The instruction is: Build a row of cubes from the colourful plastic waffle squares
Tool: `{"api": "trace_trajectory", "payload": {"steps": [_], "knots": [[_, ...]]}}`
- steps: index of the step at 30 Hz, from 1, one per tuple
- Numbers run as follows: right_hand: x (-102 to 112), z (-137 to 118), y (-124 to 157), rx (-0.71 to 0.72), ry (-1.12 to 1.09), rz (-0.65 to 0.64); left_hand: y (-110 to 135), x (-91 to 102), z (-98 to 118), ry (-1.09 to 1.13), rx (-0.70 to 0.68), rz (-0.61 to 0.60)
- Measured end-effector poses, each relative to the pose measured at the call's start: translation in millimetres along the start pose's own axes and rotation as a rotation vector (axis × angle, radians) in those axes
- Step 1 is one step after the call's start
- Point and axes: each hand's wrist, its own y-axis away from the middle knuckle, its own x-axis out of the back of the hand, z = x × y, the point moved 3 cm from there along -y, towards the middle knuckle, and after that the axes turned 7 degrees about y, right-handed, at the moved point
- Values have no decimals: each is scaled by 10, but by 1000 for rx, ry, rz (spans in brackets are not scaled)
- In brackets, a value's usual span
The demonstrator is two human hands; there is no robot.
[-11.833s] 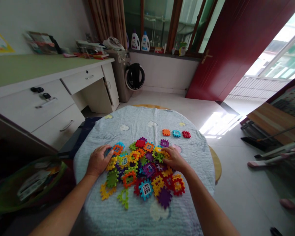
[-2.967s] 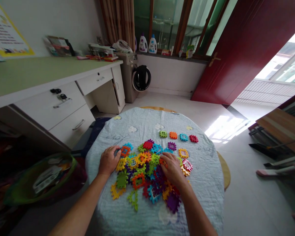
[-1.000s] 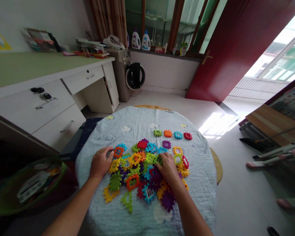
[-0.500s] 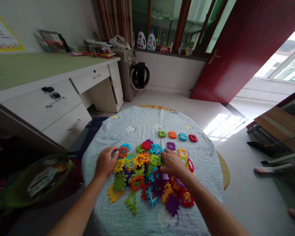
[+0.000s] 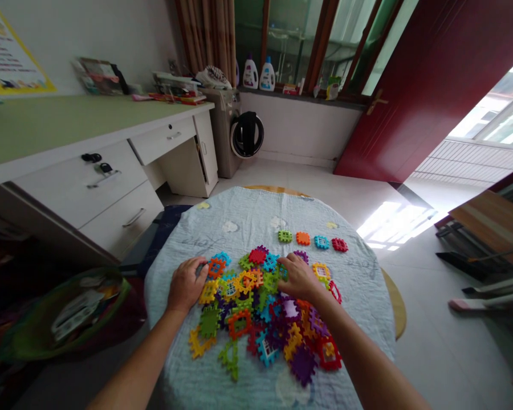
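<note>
A pile of colourful interlocking plastic tiles lies on a round table under a pale blue cloth. My left hand rests at the pile's left edge, fingers curled against an orange tile. My right hand lies over the pile's upper right, fingers bent on a blue tile beside a purple tile. A row of small tiles, green, orange, blue and red, sits apart at the far side.
A white desk with drawers stands to the left, a washing machine behind the table. A green basket sits on the floor at lower left. A red door and a wooden bench are to the right.
My right hand has moved up and away from me across the pile toward its far edge. My left hand has stayed at the pile's left edge. The view shifted slightly.
</note>
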Motion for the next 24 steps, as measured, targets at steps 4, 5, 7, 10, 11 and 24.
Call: {"api": "trace_trajectory", "payload": {"steps": [4,5,7,10,11,24], "knots": [[47,-102,-165,126,-90,39,-3,5,20,4,-2,-2],[57,-138,-224,154,-121,50,-4,7,23,3,-2,-3],[70,-214,-354,185,-182,71,-5,10,26,2,1,-5],[74,-303,-534,181,-232,94,-4,13,21,0,9,-8],[73,-311,-583,174,-234,104,-4,13,18,0,11,-7],[259,728,-1090,-79,94,92,-1,3,-16,12,12,6]]}}
